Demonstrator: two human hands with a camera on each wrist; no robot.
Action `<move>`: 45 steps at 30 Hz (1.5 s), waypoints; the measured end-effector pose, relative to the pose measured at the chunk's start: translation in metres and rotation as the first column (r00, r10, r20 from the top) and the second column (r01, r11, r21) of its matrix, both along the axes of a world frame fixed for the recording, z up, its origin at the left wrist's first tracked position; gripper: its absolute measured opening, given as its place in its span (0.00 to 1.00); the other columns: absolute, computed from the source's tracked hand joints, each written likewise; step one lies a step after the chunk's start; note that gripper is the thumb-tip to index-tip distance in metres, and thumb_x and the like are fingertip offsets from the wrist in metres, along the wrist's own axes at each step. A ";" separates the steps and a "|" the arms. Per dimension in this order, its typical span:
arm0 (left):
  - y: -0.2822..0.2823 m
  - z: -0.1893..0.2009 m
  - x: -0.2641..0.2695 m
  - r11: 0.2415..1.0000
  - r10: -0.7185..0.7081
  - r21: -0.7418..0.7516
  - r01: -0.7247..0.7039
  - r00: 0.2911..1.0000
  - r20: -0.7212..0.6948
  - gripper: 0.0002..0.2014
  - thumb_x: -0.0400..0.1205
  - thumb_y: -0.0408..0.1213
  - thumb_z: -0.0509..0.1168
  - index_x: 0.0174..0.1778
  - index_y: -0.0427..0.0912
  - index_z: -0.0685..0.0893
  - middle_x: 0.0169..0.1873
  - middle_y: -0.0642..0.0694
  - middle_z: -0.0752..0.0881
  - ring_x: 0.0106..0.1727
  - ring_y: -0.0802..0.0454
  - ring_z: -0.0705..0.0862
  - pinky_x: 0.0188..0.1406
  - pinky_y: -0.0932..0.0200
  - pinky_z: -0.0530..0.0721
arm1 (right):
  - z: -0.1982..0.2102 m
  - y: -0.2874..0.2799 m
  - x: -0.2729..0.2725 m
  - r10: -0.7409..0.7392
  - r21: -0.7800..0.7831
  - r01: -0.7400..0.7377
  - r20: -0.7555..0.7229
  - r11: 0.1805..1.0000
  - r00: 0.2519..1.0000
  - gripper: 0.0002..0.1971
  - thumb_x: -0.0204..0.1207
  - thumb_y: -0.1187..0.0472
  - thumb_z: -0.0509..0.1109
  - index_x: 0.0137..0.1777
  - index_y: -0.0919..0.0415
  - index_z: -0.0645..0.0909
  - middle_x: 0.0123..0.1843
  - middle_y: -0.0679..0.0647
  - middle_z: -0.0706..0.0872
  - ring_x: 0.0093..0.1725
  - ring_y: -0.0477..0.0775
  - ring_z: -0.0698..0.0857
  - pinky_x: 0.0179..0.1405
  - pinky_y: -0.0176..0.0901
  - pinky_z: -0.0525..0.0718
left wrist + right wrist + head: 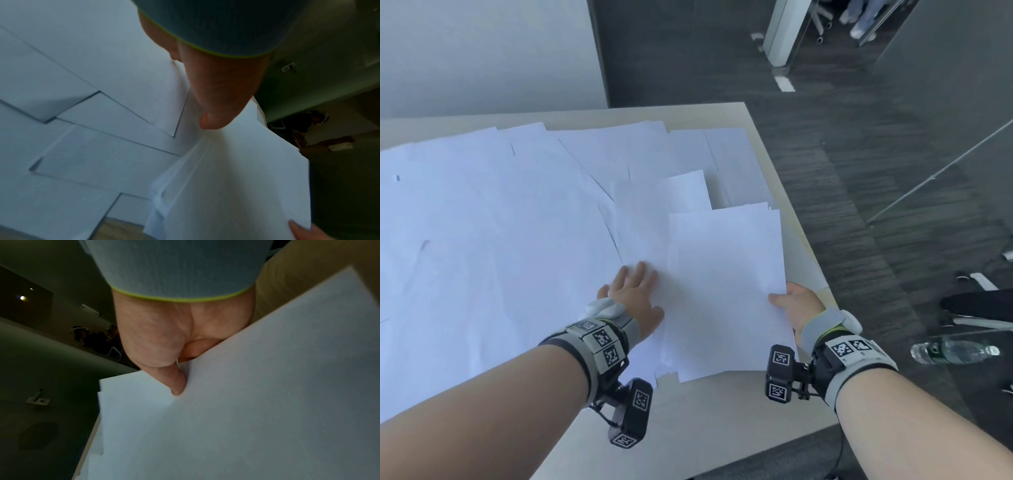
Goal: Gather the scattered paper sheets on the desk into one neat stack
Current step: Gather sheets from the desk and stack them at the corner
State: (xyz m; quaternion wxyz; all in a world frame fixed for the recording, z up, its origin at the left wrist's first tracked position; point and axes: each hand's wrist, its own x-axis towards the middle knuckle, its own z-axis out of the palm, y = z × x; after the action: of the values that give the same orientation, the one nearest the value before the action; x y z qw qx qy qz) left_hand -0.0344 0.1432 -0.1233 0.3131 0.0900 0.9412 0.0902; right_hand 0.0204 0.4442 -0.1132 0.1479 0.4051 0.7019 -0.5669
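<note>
Many white paper sheets (493,219) lie scattered and overlapping across the light wooden desk (726,404). At the desk's right side sits a gathered stack of sheets (726,291). My right hand (796,303) pinches the stack's right edge, thumb on top (176,382) and fingers hidden beneath. My left hand (635,294) lies flat with straight fingers on a loose sheet (647,233) just left of the stack. In the left wrist view the thumb (216,100) rests on that paper by the stack's edge (236,178).
The desk's right edge (811,246) runs close beside the stack, with dark carpet (859,171) below. A water bottle (955,351) lies on the floor at the right, near a chair base (976,305). A glass partition (941,164) stands further right.
</note>
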 end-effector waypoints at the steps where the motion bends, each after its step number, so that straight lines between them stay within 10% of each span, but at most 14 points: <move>1: 0.000 0.001 0.003 1.000 -0.010 -0.004 0.010 1.000 -0.008 0.39 0.83 0.49 0.56 0.89 0.59 0.43 0.90 0.62 0.39 0.91 0.51 0.39 0.89 0.41 0.49 | -0.003 -0.004 -0.003 -0.012 -0.036 0.012 -0.002 0.999 1.000 0.10 0.78 0.74 0.69 0.45 0.59 0.87 0.57 0.68 0.90 0.52 0.67 0.88 0.63 0.70 0.85; 5: -0.001 0.000 0.012 0.998 -0.053 0.033 0.053 0.999 -0.004 0.43 0.82 0.44 0.55 0.88 0.63 0.36 0.89 0.64 0.44 0.90 0.57 0.36 0.89 0.41 0.39 | -0.010 -0.015 -0.013 0.005 -0.107 -0.005 -0.001 0.994 1.000 0.08 0.78 0.72 0.71 0.55 0.70 0.86 0.58 0.68 0.89 0.55 0.67 0.87 0.65 0.67 0.83; 9: -0.012 -0.014 0.011 0.991 0.039 0.126 -0.041 0.999 0.018 0.45 0.74 0.49 0.53 0.81 0.81 0.33 0.89 0.62 0.58 0.91 0.55 0.47 0.85 0.38 0.61 | -0.011 -0.023 -0.019 0.118 -0.084 -0.117 0.010 0.990 0.993 0.05 0.78 0.70 0.73 0.52 0.62 0.86 0.56 0.62 0.89 0.55 0.63 0.87 0.64 0.57 0.84; 14: -0.011 0.009 0.007 0.933 0.237 0.290 -0.213 0.970 -0.050 0.38 0.82 0.45 0.64 0.88 0.60 0.57 0.88 0.57 0.62 0.87 0.50 0.63 0.83 0.41 0.65 | -0.004 -0.015 -0.018 0.091 -0.012 -0.092 -0.072 0.996 0.993 0.12 0.80 0.71 0.71 0.61 0.64 0.86 0.58 0.62 0.89 0.56 0.66 0.87 0.66 0.60 0.83; 19: -0.007 0.022 -0.013 0.723 0.526 0.484 -0.493 0.847 0.078 0.41 0.82 0.54 0.72 0.89 0.50 0.62 0.85 0.46 0.69 0.84 0.43 0.69 0.82 0.42 0.69 | 0.016 -0.003 -0.012 0.012 -0.061 -0.021 -0.145 0.998 0.989 0.07 0.80 0.68 0.72 0.50 0.55 0.88 0.51 0.59 0.92 0.52 0.66 0.89 0.59 0.61 0.87; 26: -0.005 0.051 -0.043 0.353 0.652 0.648 -0.675 0.674 0.347 0.31 0.86 0.50 0.68 0.85 0.55 0.67 0.78 0.57 0.77 0.76 0.53 0.77 0.79 0.45 0.74 | 0.032 -0.003 -0.014 -0.044 -0.137 0.011 -0.238 0.990 0.970 0.10 0.80 0.70 0.71 0.49 0.55 0.89 0.46 0.54 0.92 0.47 0.61 0.89 0.56 0.58 0.86; 34: -0.012 0.034 -0.020 0.788 0.437 0.304 -0.535 0.834 0.337 0.27 0.86 0.53 0.63 0.83 0.51 0.73 0.79 0.51 0.77 0.76 0.47 0.78 0.77 0.56 0.69 | 0.029 0.009 -0.013 -0.310 -0.112 0.289 -0.308 0.951 0.900 0.06 0.80 0.69 0.71 0.46 0.58 0.86 0.43 0.56 0.88 0.40 0.59 0.86 0.44 0.49 0.85; 38: 0.000 0.048 -0.021 0.818 0.407 0.301 -0.490 0.863 0.298 0.25 0.92 0.50 0.56 0.85 0.47 0.70 0.83 0.46 0.72 0.83 0.44 0.70 0.84 0.50 0.64 | 0.035 0.018 -0.010 -0.382 -0.157 0.349 -0.325 0.924 0.865 0.05 0.79 0.67 0.73 0.44 0.57 0.85 0.42 0.55 0.87 0.44 0.59 0.85 0.48 0.53 0.85; 42: 0.004 0.063 -0.033 0.673 0.526 0.431 -0.601 0.799 0.292 0.30 0.88 0.62 0.54 0.81 0.47 0.75 0.76 0.44 0.79 0.76 0.42 0.77 0.77 0.48 0.68 | 0.041 0.019 -0.007 -0.398 -0.220 0.342 -0.315 0.914 0.862 0.03 0.77 0.66 0.76 0.47 0.58 0.86 0.44 0.56 0.88 0.48 0.61 0.87 0.59 0.63 0.85; 45: 0.008 0.066 -0.037 0.614 0.526 0.470 -0.634 0.773 0.356 0.41 0.75 0.76 0.55 0.78 0.54 0.78 0.73 0.50 0.82 0.75 0.43 0.79 0.80 0.38 0.71 | 0.048 0.030 -0.005 -0.415 -0.219 0.358 -0.346 0.908 0.842 0.05 0.78 0.65 0.75 0.51 0.63 0.85 0.45 0.58 0.87 0.40 0.58 0.88 0.41 0.50 0.90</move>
State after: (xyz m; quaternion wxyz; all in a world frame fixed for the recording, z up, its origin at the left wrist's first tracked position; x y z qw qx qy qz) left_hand -0.0712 0.1509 -0.0571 0.3102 -0.1405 0.8149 0.4690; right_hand 0.0156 0.4740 -0.0654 -0.0812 0.4073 0.5775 -0.7029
